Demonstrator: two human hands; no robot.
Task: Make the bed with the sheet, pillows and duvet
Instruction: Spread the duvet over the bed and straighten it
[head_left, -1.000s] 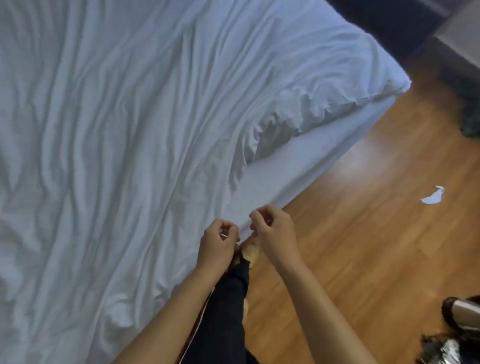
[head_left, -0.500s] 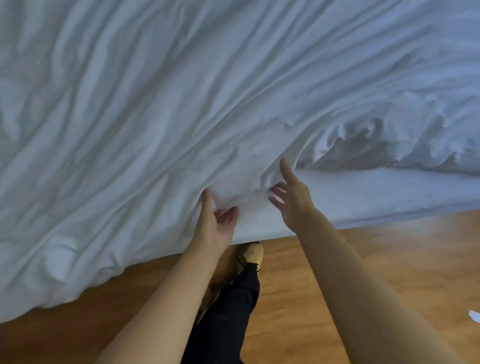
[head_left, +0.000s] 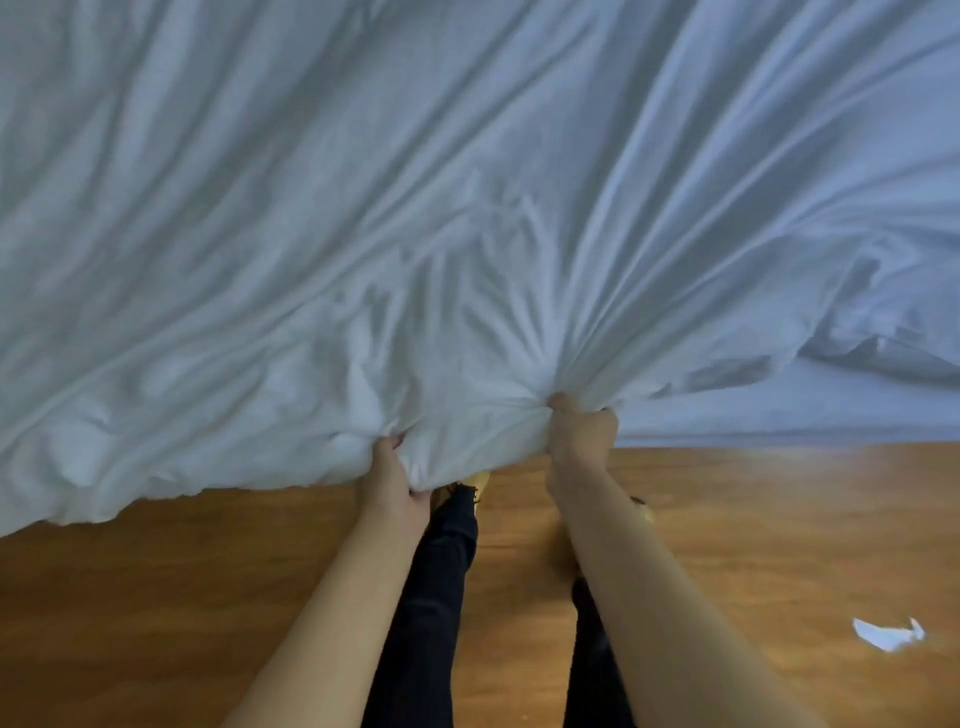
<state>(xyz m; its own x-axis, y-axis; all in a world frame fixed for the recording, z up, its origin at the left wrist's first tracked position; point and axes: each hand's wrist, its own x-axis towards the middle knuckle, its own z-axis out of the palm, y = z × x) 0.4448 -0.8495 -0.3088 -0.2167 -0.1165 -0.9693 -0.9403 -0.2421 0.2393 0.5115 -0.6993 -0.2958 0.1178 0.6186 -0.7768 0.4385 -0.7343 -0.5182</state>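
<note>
Open hands now closing: left hand (head_left: 389, 480) and right hand (head_left: 579, 434) are clamping the duvet (head_left: 467, 234) edge, frame centre.
Best pulling evenly, both fists level.

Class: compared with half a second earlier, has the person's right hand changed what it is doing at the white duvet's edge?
Yes. The right hand, open before, is now clenched on the white duvet, nearer the wooden floor.

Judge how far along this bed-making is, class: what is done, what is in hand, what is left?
Done: a white cover is spread across the bed, though it is wrinkled. In hand: the left hand and right hand each grip its near edge in a fist. Left: to the right the mattress side is bare, and no pillows show.
</note>
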